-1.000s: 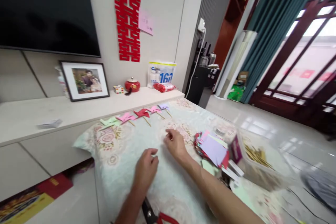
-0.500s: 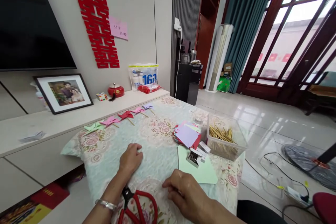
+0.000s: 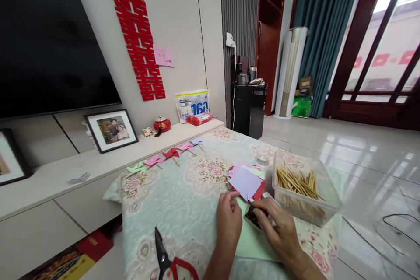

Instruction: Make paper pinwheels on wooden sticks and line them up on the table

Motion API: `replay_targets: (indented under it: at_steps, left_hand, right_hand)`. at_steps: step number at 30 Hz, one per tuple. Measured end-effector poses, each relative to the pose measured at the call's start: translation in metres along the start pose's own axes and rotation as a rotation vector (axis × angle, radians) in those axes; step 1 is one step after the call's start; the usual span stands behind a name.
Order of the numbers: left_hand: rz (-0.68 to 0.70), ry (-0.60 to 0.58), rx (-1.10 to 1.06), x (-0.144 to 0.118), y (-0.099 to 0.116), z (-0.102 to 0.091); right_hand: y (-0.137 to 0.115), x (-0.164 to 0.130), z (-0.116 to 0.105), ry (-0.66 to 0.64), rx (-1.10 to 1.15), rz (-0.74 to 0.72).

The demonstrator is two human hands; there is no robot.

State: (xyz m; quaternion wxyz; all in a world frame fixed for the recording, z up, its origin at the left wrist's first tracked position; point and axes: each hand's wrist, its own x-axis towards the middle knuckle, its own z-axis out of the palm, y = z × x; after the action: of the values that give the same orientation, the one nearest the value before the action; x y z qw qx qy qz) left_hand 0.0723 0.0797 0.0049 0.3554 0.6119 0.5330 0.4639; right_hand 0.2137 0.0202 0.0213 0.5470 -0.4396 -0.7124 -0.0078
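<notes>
Head camera shows a pale box [image 3: 252, 223] of dark bits [image 3: 251, 215], the right hand [image 3: 278, 226] half-curled over it, its hold unclear.

Well beyond the right hand [image 3: 278, 226], to its left, a plastic bag [image 3: 193, 101] bears a blue "160", while higher and farther from that hand a red paper strip [image 3: 139, 40] repeats 囍 and a pink note [image 3: 163, 56] carries handwriting too small to read.
</notes>
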Motion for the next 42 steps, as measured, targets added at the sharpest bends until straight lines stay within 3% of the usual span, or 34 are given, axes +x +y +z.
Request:
replay_targets:
  at_steps: [4,13,19,29,36,42]
  left_hand:
    - [0.089,-0.013,-0.091,-0.004,-0.011,0.009]
    - [0.071,-0.141,-0.089,-0.003,-0.02,0.012]
    - [0.069,-0.163,-0.16,-0.006,-0.02,0.01]
    - [0.057,-0.218,-0.288,-0.005,-0.013,0.005]
    - [-0.024,-0.21,-0.373,-0.001,-0.014,0.004]
    - [-0.044,-0.211,-0.383,-0.001,-0.013,0.004]
  right_hand:
    - [0.001,0.006,-0.013,0.092,-0.033,0.064]
    - [0.014,0.002,-0.009,0.208,0.134,0.474]
    - [0.016,0.008,-0.004,0.239,0.248,0.543]
    - [0.012,0.01,-0.001,0.154,0.098,0.447]
    - [0.022,0.01,0.0,-0.037,-0.182,0.178]
    - [0.033,0.005,-0.003,-0.225,-0.383,0.094]
